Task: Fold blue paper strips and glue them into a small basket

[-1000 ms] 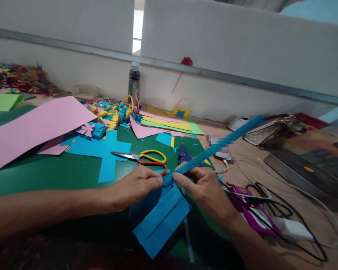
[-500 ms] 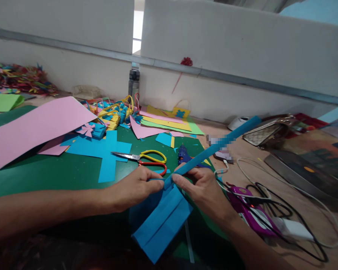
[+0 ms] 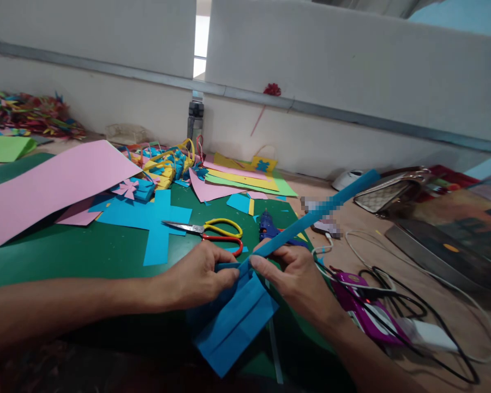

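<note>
A folded blue paper piece (image 3: 239, 327), with creased panels, hangs tilted between my hands over the near edge of the green mat. From its upper end a long blue paper strip (image 3: 311, 215) slants up to the right. My left hand (image 3: 207, 272) pinches the folded paper's edge, thumb and fingers closed. With thumb on top, my right hand (image 3: 292, 268) grips the strip where it meets the folded piece; its other fingers are partly hidden beneath. Just beyond my hands lie scissors (image 3: 213, 229) with yellow and red handles and a blue glue gun (image 3: 265, 226).
Blue cross-shaped paper (image 3: 157, 224) and a large pink sheet (image 3: 61, 185) cover the left of the green mat (image 3: 118, 254). Small paper baskets (image 3: 163, 166) pile up behind. On the right are a purple power strip (image 3: 368, 308), tangled cables, a phone (image 3: 327, 226) and a bag (image 3: 387, 191).
The folded paper's lower end has lifted and shifted very slightly. Both hands keep their hold in nearly the same place.
</note>
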`<act>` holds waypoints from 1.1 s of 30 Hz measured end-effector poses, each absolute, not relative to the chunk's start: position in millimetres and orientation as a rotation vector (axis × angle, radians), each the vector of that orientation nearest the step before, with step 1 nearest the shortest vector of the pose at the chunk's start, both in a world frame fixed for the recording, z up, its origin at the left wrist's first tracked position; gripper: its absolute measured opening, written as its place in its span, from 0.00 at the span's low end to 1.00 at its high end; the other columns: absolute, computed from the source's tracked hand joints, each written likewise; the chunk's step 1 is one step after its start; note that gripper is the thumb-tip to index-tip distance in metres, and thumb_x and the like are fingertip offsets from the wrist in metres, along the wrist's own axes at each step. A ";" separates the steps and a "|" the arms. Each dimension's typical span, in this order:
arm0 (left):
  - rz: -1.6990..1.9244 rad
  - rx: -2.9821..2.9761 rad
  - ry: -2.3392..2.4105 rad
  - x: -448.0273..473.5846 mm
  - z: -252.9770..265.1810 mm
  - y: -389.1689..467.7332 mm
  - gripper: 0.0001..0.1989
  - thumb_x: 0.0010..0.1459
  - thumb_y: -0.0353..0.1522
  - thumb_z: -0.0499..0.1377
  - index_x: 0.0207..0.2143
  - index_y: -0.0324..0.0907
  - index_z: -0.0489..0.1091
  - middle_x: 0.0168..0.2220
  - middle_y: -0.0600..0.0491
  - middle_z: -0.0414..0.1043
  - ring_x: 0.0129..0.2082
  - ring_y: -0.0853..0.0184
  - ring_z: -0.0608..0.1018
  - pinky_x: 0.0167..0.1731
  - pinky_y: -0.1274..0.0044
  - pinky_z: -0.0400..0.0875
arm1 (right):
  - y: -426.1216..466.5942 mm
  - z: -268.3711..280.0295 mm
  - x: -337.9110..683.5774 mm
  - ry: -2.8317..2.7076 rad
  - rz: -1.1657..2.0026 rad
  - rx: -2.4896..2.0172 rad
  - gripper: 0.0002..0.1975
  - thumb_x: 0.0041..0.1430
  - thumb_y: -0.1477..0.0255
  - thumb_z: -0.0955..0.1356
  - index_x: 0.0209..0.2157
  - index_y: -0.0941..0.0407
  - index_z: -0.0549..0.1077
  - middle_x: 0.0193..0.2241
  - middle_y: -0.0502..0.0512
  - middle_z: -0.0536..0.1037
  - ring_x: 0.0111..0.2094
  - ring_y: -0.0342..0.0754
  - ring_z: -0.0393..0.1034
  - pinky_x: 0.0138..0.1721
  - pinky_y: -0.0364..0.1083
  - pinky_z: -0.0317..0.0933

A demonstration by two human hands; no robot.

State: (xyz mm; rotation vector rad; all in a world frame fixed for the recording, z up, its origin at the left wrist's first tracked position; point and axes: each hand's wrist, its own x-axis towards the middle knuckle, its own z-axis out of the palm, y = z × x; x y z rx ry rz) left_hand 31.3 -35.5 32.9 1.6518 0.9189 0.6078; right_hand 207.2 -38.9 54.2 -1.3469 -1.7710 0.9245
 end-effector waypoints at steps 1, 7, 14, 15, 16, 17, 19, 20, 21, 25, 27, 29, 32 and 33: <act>0.613 1.672 0.918 31.4 33.1 -35.5 0.10 0.54 0.31 0.50 0.22 0.37 0.65 0.16 0.60 0.56 0.16 0.76 0.56 0.17 0.81 0.47 | -39.2 54.0 207.1 -1.767 0.930 -1.347 0.08 0.48 0.67 0.69 0.22 0.57 0.76 0.23 0.51 0.77 0.26 0.46 0.69 0.29 0.43 0.64; 0.751 1.822 0.958 32.8 35.2 -37.1 0.09 0.52 0.28 0.51 0.20 0.37 0.64 0.17 0.60 0.57 0.19 0.76 0.58 0.19 0.83 0.51 | -38.5 52.2 208.6 -1.619 1.144 -1.291 0.13 0.48 0.63 0.69 0.32 0.58 0.74 0.26 0.52 0.76 0.26 0.45 0.68 0.26 0.42 0.62; 0.837 2.048 0.941 37.5 35.8 -41.3 0.10 0.52 0.26 0.50 0.22 0.36 0.68 0.18 0.60 0.56 0.20 0.76 0.58 0.20 0.83 0.51 | -42.5 56.3 209.4 -1.731 1.309 -1.210 0.05 0.46 0.70 0.70 0.27 0.57 0.75 0.26 0.50 0.75 0.31 0.46 0.69 0.34 0.44 0.63; 0.847 2.063 0.934 38.2 35.3 -41.7 0.10 0.52 0.26 0.50 0.23 0.35 0.69 0.18 0.60 0.57 0.20 0.76 0.58 0.21 0.83 0.52 | -44.0 56.7 209.0 -1.736 1.263 -1.206 0.05 0.46 0.71 0.69 0.27 0.57 0.75 0.26 0.50 0.76 0.31 0.47 0.69 0.35 0.45 0.63; 0.858 2.076 0.924 38.8 34.9 -42.0 0.10 0.53 0.26 0.50 0.24 0.35 0.69 0.18 0.59 0.58 0.20 0.75 0.59 0.21 0.83 0.52 | -45.5 56.9 208.7 -1.734 1.221 -1.209 0.05 0.46 0.72 0.69 0.27 0.57 0.76 0.26 0.50 0.76 0.32 0.47 0.69 0.36 0.45 0.62; 0.873 2.087 0.917 39.3 34.6 -42.2 0.11 0.53 0.27 0.50 0.24 0.35 0.70 0.19 0.59 0.59 0.21 0.75 0.59 0.22 0.83 0.53 | -46.9 56.8 208.4 -1.731 1.186 -1.216 0.05 0.46 0.72 0.68 0.28 0.57 0.76 0.26 0.51 0.76 0.32 0.47 0.70 0.36 0.46 0.63; 0.895 2.110 0.925 40.2 34.8 -42.5 0.11 0.54 0.28 0.50 0.25 0.35 0.70 0.20 0.58 0.61 0.22 0.75 0.61 0.22 0.83 0.55 | -48.9 55.9 208.2 -1.735 1.131 -1.228 0.07 0.47 0.72 0.68 0.30 0.57 0.77 0.29 0.52 0.78 0.34 0.49 0.70 0.38 0.48 0.63; 0.900 2.116 0.939 40.6 35.4 -42.4 0.11 0.54 0.28 0.50 0.25 0.35 0.71 0.20 0.58 0.62 0.22 0.74 0.62 0.23 0.83 0.56 | -49.5 55.1 208.4 -1.740 1.096 -1.235 0.08 0.47 0.72 0.68 0.31 0.57 0.77 0.31 0.53 0.78 0.35 0.50 0.71 0.40 0.48 0.62; 0.903 2.118 0.954 41.1 36.3 -42.1 0.11 0.54 0.28 0.50 0.25 0.35 0.71 0.20 0.57 0.64 0.22 0.74 0.63 0.23 0.83 0.56 | -49.8 54.2 208.7 -1.744 1.055 -1.241 0.08 0.47 0.72 0.68 0.31 0.57 0.78 0.32 0.54 0.78 0.37 0.51 0.71 0.41 0.49 0.62; 0.913 2.107 0.970 44.1 41.7 -38.4 0.08 0.51 0.28 0.53 0.25 0.35 0.71 0.22 0.56 0.67 0.25 0.73 0.66 0.24 0.83 0.59 | -49.0 50.7 210.8 -1.727 0.951 -1.230 0.07 0.46 0.72 0.68 0.29 0.57 0.78 0.31 0.54 0.79 0.37 0.52 0.71 0.42 0.50 0.62; 0.901 2.091 0.958 45.9 44.3 -35.1 0.07 0.50 0.27 0.53 0.24 0.36 0.71 0.22 0.56 0.68 0.25 0.73 0.67 0.24 0.83 0.59 | -48.2 50.4 211.9 -1.720 0.926 -1.235 0.08 0.46 0.72 0.68 0.30 0.58 0.78 0.31 0.55 0.79 0.37 0.53 0.71 0.42 0.51 0.62; 0.869 2.075 0.954 47.4 46.5 -31.6 0.08 0.50 0.27 0.53 0.25 0.35 0.71 0.21 0.57 0.67 0.23 0.73 0.66 0.23 0.83 0.58 | -47.6 51.1 212.7 -1.714 0.881 -1.259 0.09 0.46 0.71 0.68 0.30 0.58 0.78 0.31 0.56 0.79 0.36 0.53 0.71 0.40 0.51 0.62; 0.847 2.108 0.972 49.1 49.1 -27.6 0.08 0.50 0.27 0.53 0.26 0.35 0.72 0.21 0.57 0.66 0.22 0.73 0.64 0.22 0.82 0.57 | -46.9 52.6 212.9 -1.699 0.828 -1.261 0.08 0.46 0.71 0.68 0.29 0.58 0.78 0.30 0.55 0.79 0.34 0.52 0.71 0.38 0.50 0.62; 0.847 2.138 0.981 49.5 49.8 -26.9 0.08 0.50 0.27 0.53 0.26 0.35 0.72 0.21 0.57 0.66 0.22 0.73 0.64 0.23 0.82 0.57 | -46.6 52.7 212.7 -1.693 0.818 -1.257 0.08 0.46 0.71 0.68 0.28 0.58 0.78 0.29 0.55 0.79 0.33 0.51 0.72 0.38 0.50 0.62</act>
